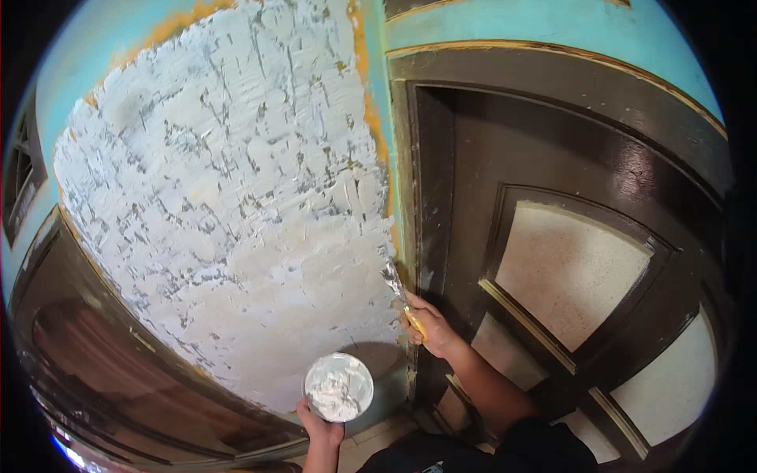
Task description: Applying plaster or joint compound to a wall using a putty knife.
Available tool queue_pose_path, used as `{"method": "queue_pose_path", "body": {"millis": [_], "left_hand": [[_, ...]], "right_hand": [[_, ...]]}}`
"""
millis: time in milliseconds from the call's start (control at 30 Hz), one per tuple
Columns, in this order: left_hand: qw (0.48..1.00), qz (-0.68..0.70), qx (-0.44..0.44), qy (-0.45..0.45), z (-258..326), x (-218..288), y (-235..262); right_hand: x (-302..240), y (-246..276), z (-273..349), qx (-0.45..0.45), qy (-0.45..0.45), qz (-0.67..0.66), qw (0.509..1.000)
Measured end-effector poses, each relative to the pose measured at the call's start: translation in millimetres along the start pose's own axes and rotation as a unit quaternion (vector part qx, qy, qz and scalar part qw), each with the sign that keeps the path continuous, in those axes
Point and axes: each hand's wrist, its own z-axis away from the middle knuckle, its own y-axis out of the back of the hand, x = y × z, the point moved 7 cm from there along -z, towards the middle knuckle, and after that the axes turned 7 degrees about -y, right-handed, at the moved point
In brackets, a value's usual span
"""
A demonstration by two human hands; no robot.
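Note:
My right hand (426, 326) is closed round the yellow handle of a putty knife (393, 279). Its metal blade, smeared with white, lies at the right edge of a wall patch (260, 173) covered in rough white putty. Many small gaps and ridges show in the putty, mostly in its upper and middle parts; lower down it looks smoother. Low in front of the wall, my left hand (321, 426) grips a round white tub (368, 386) by its side. Inside the tub is a heap of white putty (335, 394).
Just right of the patch stands a dark brown door frame (426, 181) with a panelled door (473, 150). At the left is dark brown woodwork (102, 347) with glossy panels. Turquoise paint (512, 27) and orange-yellow strips (377, 130) border the putty. Floor tiles (378, 435) show below.

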Motion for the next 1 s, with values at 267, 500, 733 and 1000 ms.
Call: {"method": "queue_pose_path", "body": {"millis": [267,500,733,1000], "left_hand": [[0.999,-0.015,-0.035,-0.005,-13.7,2.1,-56.7],[1.000,0.003,-0.014,0.007,-24.7,0.5,-58.4],[0.999,-0.003,0.025,-0.028,-26.6,11.2,-23.6],[0.976,-0.122,-0.034,-0.177,-20.7,16.7,-12.0]], "right_hand": [[-8.0,-44.3,27.4,-0.116,0.013,0.157,0.981],[-3.9,-29.7,36.1,-0.043,0.145,0.492,0.857],[-14.8,-22.7,34.5,-0.034,0.009,0.443,0.896],[-27.7,-74.2,30.2,-0.080,0.097,0.560,0.819]]}}
